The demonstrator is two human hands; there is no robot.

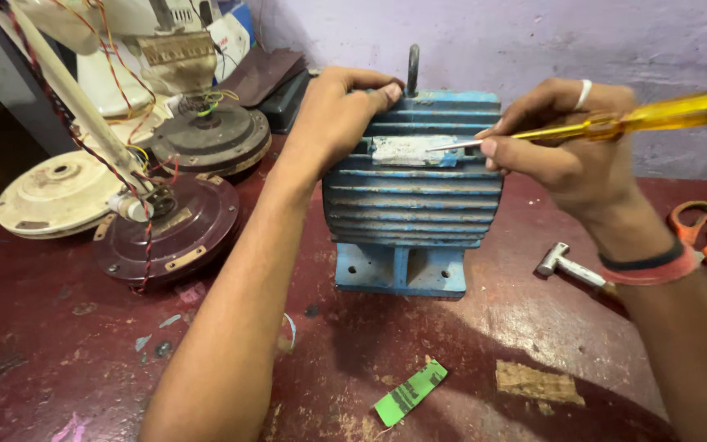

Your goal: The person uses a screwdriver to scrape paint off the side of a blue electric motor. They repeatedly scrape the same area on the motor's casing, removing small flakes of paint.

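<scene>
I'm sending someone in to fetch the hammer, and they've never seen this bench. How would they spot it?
Start at the blue ribbed motor standing mid-bench on the dark red table. Look just past its right side, under the wrist of the right hand holding the yellow-handled screwdriver. The small hammer lies flat there, its steel head the only bare silver among orange-handled scissors.
</scene>
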